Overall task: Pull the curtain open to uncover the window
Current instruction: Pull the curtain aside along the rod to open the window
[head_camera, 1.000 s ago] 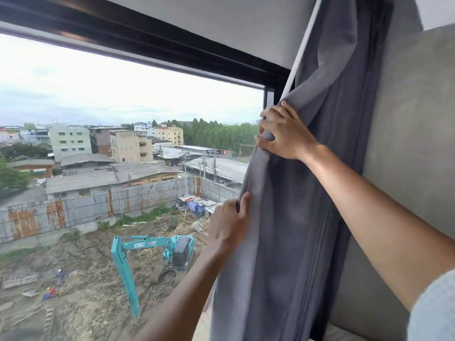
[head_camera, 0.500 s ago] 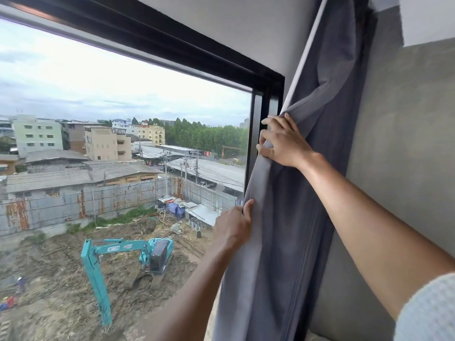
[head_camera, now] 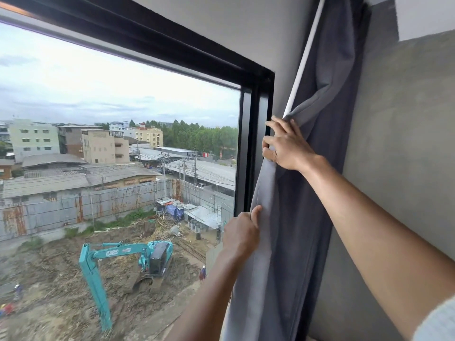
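Observation:
A grey curtain (head_camera: 302,217) hangs bunched at the right side of the window (head_camera: 118,148), against the wall. Its pale leading edge runs down from a white rod or hem near the top. My right hand (head_camera: 285,146) grips that edge high up, level with the right side of the black window frame (head_camera: 256,143). Lower down, my left hand (head_camera: 242,233) pinches the same edge, thumb on the fabric. The glass is uncovered up to the frame's right post.
A grey concrete wall (head_camera: 398,148) stands right of the curtain. Through the glass I see a construction site with a teal excavator (head_camera: 128,257), buildings and trees. Above the frame is a pale ceiling or soffit (head_camera: 246,28).
Both hands have drawn the curtain edge further right, past the frame's right post, so more glass and the frame's vertical bar show. My view has turned slightly right.

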